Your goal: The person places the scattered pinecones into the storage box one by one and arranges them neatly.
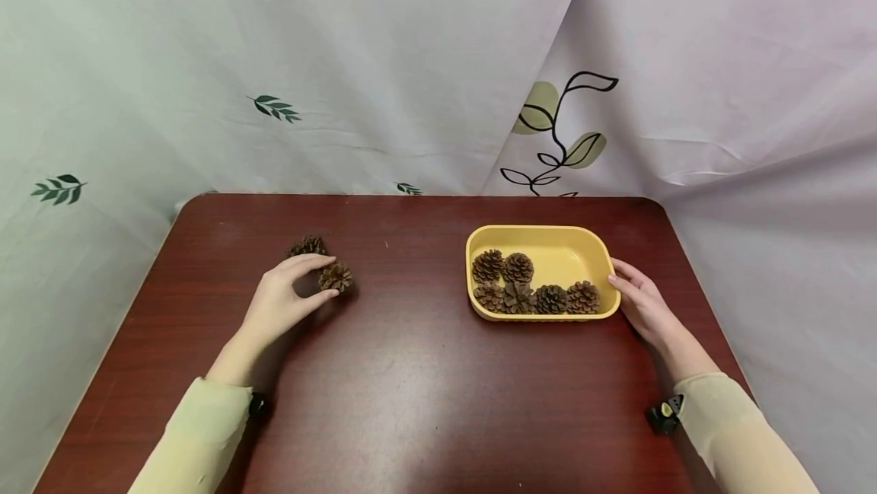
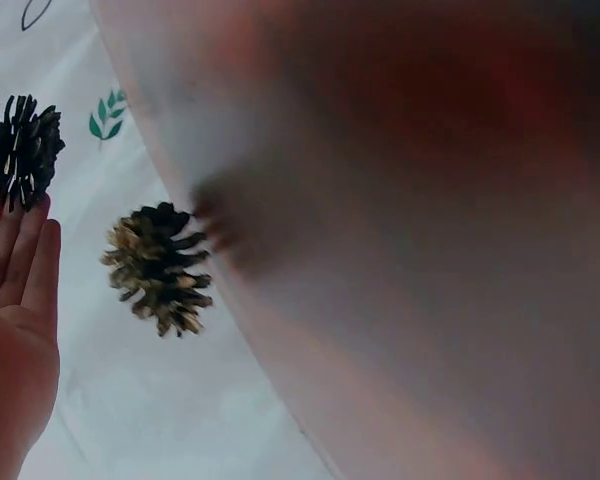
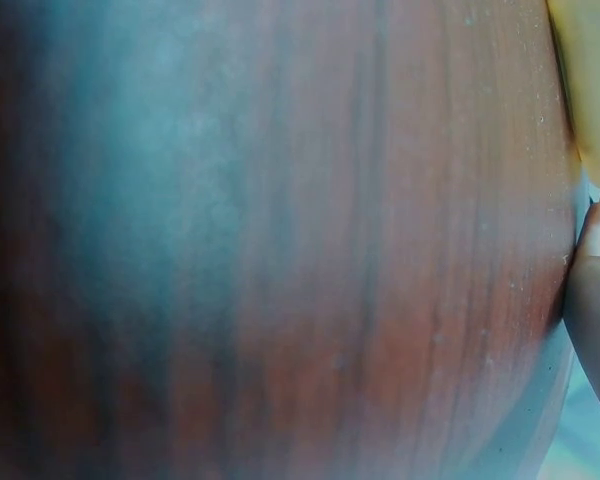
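In the head view, my left hand [image 1: 282, 297] pinches a brown pine cone [image 1: 336, 277] between thumb and fingers at the table's left side. Just behind it lies another pine cone [image 1: 310, 245], partly hidden by the fingers. The left wrist view has the held pine cone [image 2: 25, 152] at its left edge and the other pine cone [image 2: 158, 268] resting on the table. My right hand [image 1: 644, 305] grips the right end of a yellow plastic basket [image 1: 569, 239], thumb at the rim. Several pine cones [image 1: 518, 269] sit inside along its left and near sides.
The dark reddish-brown table [image 1: 411, 387] has rounded far corners. A pale curtain [image 1: 342, 45] with leaf prints hangs right behind its far edge and down both sides. Bare tabletop lies between the left hand and the basket.
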Motion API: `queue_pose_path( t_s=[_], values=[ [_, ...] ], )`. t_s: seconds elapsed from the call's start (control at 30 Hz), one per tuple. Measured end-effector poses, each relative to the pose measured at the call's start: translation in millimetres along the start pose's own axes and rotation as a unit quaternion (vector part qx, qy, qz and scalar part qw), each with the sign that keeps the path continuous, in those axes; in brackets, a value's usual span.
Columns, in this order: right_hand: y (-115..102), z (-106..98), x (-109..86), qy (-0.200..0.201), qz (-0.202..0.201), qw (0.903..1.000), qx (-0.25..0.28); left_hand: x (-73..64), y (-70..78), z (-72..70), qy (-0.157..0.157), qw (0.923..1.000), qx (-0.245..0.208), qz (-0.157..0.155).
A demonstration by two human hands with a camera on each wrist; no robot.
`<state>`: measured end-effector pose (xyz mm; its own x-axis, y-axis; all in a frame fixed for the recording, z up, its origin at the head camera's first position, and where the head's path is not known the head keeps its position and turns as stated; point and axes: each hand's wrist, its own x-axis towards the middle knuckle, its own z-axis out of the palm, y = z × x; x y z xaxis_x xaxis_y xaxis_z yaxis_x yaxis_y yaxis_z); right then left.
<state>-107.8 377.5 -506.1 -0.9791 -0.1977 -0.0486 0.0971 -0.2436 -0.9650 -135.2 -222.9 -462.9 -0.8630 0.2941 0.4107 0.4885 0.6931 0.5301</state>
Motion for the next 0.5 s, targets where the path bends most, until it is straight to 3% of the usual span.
queue_pose_path(
  t_s=[0.23, 0.5],
  values=[
    [0.6, -0.4, 0.2, 0.001, -0.001, 1.0000, -0.003, 19.8, 13.3, 11.0, -0.003, 0.9996, -0.020, 0.021],
    [1.2, 0.3, 0.9, 0.001, -0.003, 1.0000, -0.002, 41.7, 33.6, 32.2, -0.023, 0.9978, -0.057, 0.025]
  ],
)
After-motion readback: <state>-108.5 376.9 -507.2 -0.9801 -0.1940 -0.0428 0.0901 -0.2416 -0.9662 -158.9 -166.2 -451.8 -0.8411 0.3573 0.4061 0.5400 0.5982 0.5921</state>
